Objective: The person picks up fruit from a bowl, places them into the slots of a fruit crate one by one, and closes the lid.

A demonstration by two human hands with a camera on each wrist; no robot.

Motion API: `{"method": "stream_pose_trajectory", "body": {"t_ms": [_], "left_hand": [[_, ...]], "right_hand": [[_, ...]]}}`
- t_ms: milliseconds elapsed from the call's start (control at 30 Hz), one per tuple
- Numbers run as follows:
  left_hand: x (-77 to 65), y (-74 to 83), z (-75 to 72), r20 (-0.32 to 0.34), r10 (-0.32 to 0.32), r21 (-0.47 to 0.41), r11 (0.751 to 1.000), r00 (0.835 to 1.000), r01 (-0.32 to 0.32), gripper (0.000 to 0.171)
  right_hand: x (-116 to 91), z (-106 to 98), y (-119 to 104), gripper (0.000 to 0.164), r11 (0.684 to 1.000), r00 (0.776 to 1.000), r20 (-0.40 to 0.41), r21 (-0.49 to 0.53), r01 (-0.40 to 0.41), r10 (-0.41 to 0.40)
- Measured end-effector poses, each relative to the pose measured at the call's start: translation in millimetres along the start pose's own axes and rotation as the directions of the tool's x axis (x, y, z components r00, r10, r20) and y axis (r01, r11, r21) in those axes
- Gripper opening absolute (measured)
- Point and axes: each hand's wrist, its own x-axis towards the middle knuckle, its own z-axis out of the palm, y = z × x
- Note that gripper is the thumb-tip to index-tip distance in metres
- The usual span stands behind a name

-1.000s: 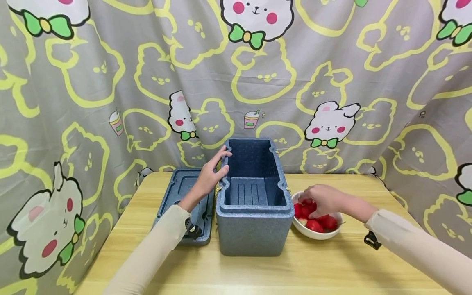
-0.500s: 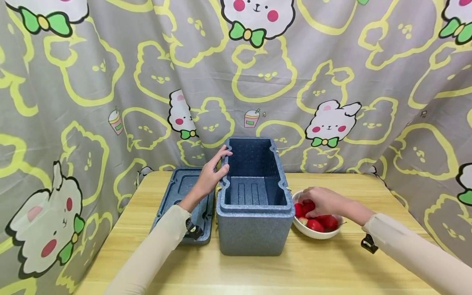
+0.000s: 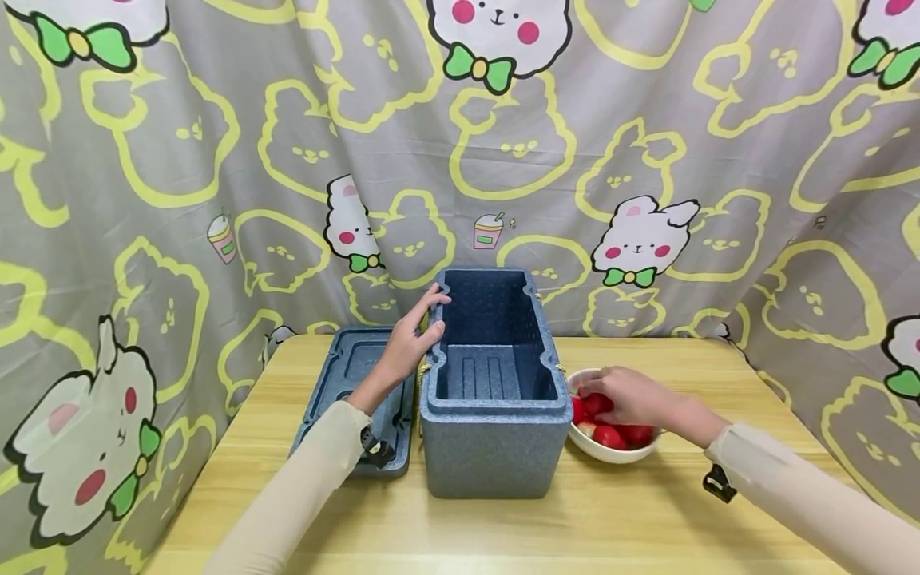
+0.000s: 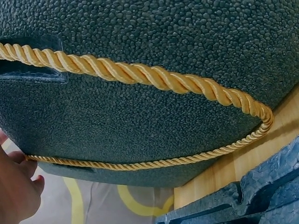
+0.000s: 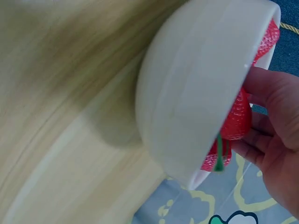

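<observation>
A blue-grey foam box stands without its lid at the middle of the table; its floor shows bare. My left hand holds the box's left rim, fingers bent over the edge. Gold rope loops along that side in the left wrist view. To the right of the box, a white bowl holds several red strawberries. My right hand reaches down into it. In the right wrist view, thumb and fingers close round a strawberry, while a green stem pokes past the bowl's rim.
The box's lid lies flat on the wooden table, left of the box and partly under my left forearm. A grey curtain with yellow cartoon outlines hangs behind and at both sides.
The bowl has shifted slightly left with my right hand in it, and the right fingers have settled among the strawberries. My left hand stays on the box rim.
</observation>
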Motion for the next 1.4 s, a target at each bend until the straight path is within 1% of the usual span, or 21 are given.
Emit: {"method": "stream_pose_trajectory", "body": {"t_ms": [100,167,267,367,500,633,800,933,1067,1167,1267,1400], "left_hand": [[4.5,-17.1,2.9,-0.013,0.010,0.001,1.000,1.000,-0.010,0.047],[5.3,-21.8,3.7,-0.016,0.017,0.003,1.000,1.000,-0.017,0.047],[5.1,-24.5,4.1,-0.020,0.024,0.003,1.000,1.000,-0.024,0.046],[4.1,-24.5,4.0,-0.024,0.025,0.005,1.000,0.999,-0.025,0.045],[3.5,-24.0,3.9,-0.031,0.025,0.013,1.000,0.999,-0.024,0.044],[3.2,-24.3,4.7,-0.034,0.026,0.015,1.000,0.999,-0.025,0.044],[2.9,-24.4,6.2,-0.033,0.027,0.008,1.000,0.999,-0.026,0.044],[2.2,-24.3,6.9,-0.032,0.033,0.024,0.999,0.999,-0.032,0.046],[0.8,-25.3,6.1,-0.017,0.033,0.068,0.997,0.999,-0.032,0.048],[0.4,-25.6,5.0,-0.009,0.040,0.102,0.994,0.999,-0.039,0.048],[1.2,-25.4,4.2,-0.003,0.058,0.128,0.990,0.998,-0.057,0.048],[1.8,-26.2,4.0,0.007,0.069,0.146,0.987,0.998,-0.069,0.049]], "right_hand": [[1.9,5.7,1.8,0.034,1.000,0.999,-0.043,-0.011,0.019,-0.020],[3.6,8.1,2.6,0.034,0.999,0.997,-0.072,-0.020,0.030,-0.031],[5.7,8.7,3.2,0.034,0.999,0.994,-0.107,-0.032,0.025,-0.028],[7.1,4.9,3.1,0.034,0.999,0.988,-0.154,-0.047,-0.005,-0.002],[9.0,-6.4,2.9,0.034,0.995,0.970,-0.240,-0.074,-0.064,0.044],[11.3,-21.8,2.5,0.035,0.992,0.943,-0.326,-0.075,-0.099,0.069],[13.6,-39.9,5.3,0.037,0.993,0.899,-0.431,-0.048,-0.112,0.080],[15.5,-51.6,10.7,0.038,0.991,0.858,-0.510,-0.065,-0.113,0.064],[19.0,-62.2,13.9,0.038,0.992,0.809,-0.587,-0.072,-0.103,0.041],[21.8,-71.0,14.4,0.040,0.993,0.775,-0.630,-0.061,-0.100,0.039],[24.7,-80.2,13.6,0.041,0.993,0.754,-0.656,-0.055,-0.102,0.041],[28.8,-91.4,10.8,0.042,0.992,0.747,-0.665,-0.072,-0.106,0.032]]}}
